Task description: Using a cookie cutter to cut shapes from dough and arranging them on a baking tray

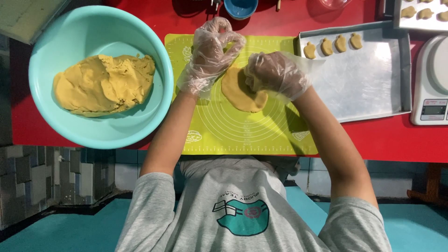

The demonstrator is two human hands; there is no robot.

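Note:
Both my hands wear clear plastic gloves. My left hand [211,52] hovers over the top of a yellow-green silicone mat [261,135], thumb and fingers curled into a ring; nothing shows inside it. My right hand [275,72] is curled, with its fingers pressed on the right edge of a flattened round of tan dough [239,95] that lies on the mat. A small bit of dough shows under those fingers.
A teal bowl [56,32] at the left holds a big lump of dough [105,84]. A metal baking tray [373,88] at the right carries several shaped pieces [333,45]. A white scale [431,79], a second tray [420,16] and a blue bowl [240,7] border the red table [373,140].

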